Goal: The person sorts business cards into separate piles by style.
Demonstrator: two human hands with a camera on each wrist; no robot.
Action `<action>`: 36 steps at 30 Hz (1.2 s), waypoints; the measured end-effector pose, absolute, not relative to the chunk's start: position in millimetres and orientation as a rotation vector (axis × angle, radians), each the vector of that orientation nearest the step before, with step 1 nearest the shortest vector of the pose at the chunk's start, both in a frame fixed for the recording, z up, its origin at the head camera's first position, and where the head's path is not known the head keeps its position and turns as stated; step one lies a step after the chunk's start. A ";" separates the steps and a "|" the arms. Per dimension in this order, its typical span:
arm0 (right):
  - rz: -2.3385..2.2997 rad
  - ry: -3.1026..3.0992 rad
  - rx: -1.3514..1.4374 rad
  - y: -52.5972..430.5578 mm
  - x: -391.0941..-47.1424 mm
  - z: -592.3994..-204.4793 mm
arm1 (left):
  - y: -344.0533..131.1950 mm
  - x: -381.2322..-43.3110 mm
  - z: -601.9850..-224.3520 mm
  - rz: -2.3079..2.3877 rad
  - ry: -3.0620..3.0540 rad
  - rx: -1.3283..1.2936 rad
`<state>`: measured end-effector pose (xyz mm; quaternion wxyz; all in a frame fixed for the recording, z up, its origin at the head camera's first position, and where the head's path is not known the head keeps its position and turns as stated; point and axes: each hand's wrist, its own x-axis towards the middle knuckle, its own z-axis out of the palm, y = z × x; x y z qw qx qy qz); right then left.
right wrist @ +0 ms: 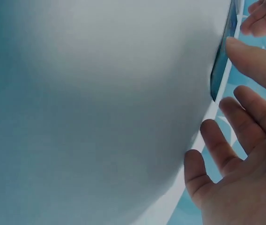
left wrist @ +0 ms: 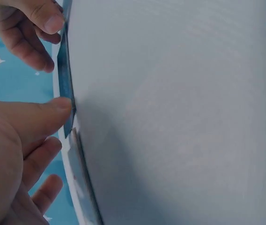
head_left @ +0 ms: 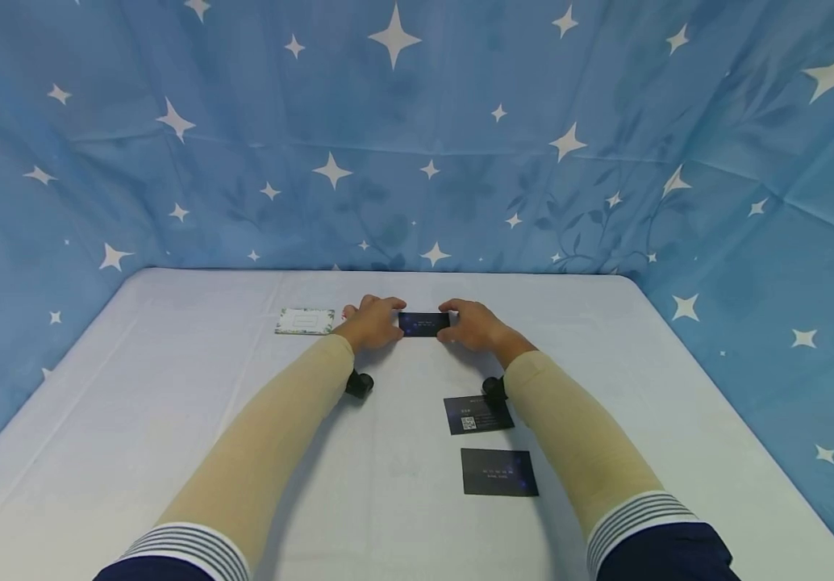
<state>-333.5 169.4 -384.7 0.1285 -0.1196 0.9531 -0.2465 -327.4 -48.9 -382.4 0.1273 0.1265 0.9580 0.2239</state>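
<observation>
A dark business card [head_left: 423, 324] with a bluish pattern and small pale print lies near the far edge of the table. My left hand [head_left: 373, 321] holds its left end, thumb at the near corner and index finger at the far one. At the opposite end, my right hand [head_left: 477, 326] holds the card the same way. The left wrist view has the left thumb [left wrist: 53, 115] against the card's edge [left wrist: 65, 70]. In the right wrist view, the right thumb [right wrist: 250, 58] meets the card [right wrist: 220, 70] while the other fingers spread loosely.
Left of my left hand lies a white card [head_left: 305, 321] with a leafy border. Nearer me are a dark card [head_left: 475, 418] with a QR code, partly under the right wrist camera, and another dark card [head_left: 498, 473]. A blue starry curtain [head_left: 417, 202] hangs behind the white table [head_left: 192, 387].
</observation>
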 end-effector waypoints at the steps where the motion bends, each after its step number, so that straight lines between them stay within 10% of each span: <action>1: -0.715 2.770 -0.335 170.3 -332.0 -383.6 | -48.9 -326.3 -382.1 0.659 2.785 0.367; 36: -0.796 2.536 -0.637 246.9 -205.4 -365.7 | -18.2 -216.9 -383.4 0.675 2.450 0.911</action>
